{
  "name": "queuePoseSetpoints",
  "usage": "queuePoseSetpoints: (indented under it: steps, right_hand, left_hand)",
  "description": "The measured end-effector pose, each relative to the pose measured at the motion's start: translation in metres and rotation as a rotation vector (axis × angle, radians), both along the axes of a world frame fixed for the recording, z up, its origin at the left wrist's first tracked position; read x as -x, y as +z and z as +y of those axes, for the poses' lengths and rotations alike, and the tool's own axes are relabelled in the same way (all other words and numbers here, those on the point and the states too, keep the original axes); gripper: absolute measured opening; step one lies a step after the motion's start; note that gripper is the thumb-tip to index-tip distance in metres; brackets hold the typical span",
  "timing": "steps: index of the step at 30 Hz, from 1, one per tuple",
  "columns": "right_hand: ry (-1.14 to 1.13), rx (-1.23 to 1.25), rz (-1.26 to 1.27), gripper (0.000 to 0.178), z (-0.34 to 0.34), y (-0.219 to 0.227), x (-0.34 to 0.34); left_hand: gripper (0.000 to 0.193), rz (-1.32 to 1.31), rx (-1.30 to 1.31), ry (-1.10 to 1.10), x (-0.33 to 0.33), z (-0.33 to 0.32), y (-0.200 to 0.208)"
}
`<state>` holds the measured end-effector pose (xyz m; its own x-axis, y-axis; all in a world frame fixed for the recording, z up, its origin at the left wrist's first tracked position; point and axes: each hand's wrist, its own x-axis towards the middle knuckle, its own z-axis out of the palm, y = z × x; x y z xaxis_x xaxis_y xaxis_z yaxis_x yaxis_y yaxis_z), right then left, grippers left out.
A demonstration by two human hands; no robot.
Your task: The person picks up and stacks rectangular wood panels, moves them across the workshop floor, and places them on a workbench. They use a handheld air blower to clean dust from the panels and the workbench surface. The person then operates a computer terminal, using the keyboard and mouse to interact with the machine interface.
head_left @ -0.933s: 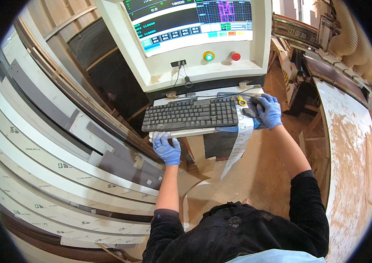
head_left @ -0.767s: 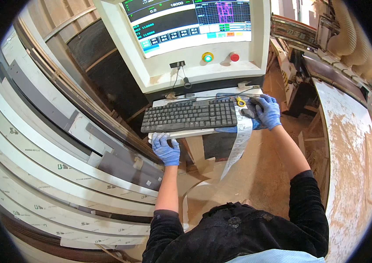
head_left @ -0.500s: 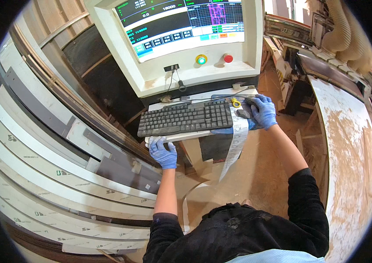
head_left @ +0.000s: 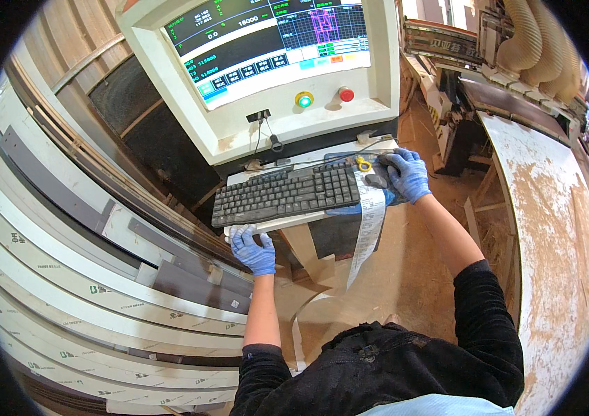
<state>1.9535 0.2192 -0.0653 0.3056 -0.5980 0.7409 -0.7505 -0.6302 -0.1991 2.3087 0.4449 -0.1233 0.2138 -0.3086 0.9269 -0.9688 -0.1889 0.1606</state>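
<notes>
In a blue glove, my left hand (head_left: 253,251) rests at the front left edge of the white keyboard shelf (head_left: 287,223), fingers stretched out and thumb apart. A dusty black keyboard (head_left: 286,194) lies on that shelf just beyond it. My right hand (head_left: 409,175), also gloved in blue, is curled over a dark computer mouse (head_left: 384,159), mostly hidden under the fingers. Beside it sit a small dark object (head_left: 375,181) and a yellow ring-shaped item (head_left: 363,164). A printed paper strip (head_left: 366,232) hangs off the shelf's front edge.
A control cabinet (head_left: 239,142) stands behind the shelf with a lit screen (head_left: 266,52), a green-lit button (head_left: 305,100) and a red button (head_left: 346,93). Stacked panels (head_left: 100,291) fill the left. A dusty white board (head_left: 551,208) lies right, below ribbed hoses (head_left: 523,41).
The view has shifted, so the cabinet and shelf sit slightly further left. My right hand stays at the mouse and my left hand at the shelf edge.
</notes>
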Motion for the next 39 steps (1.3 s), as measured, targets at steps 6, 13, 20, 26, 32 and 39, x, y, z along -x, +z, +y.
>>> queuePoseSetpoints:
  steps: [6,13,20,26,32,39]
  right_hand:
    - [-0.008,0.007,-0.007,0.029,-0.002,-0.001,0.002]
    - [-0.005,0.002,0.002,0.028,0.002,0.004,0.001]
    - [0.006,0.002,-0.002,0.028,-0.003,-0.001,0.002]
    - [0.022,0.008,-0.014,0.028,0.001,0.005,0.001]
    - [0.044,0.057,0.010,0.027,-0.003,0.001,0.001]
    - [0.008,0.037,0.025,0.026,-0.015,-0.012,0.005]
  left_hand:
    - [0.026,0.015,0.003,-0.016,0.003,-0.001,0.002]
    - [0.026,0.025,0.008,-0.014,0.001,-0.001,-0.001]
    - [0.027,0.033,0.007,-0.016,0.000,-0.001,-0.003]
    - [0.027,0.069,0.024,-0.065,-0.002,-0.002,-0.002]
    - [0.027,0.074,-0.014,-0.032,-0.002,0.000,-0.003]
    - [0.029,0.027,-0.030,0.019,0.000,-0.003,-0.006]
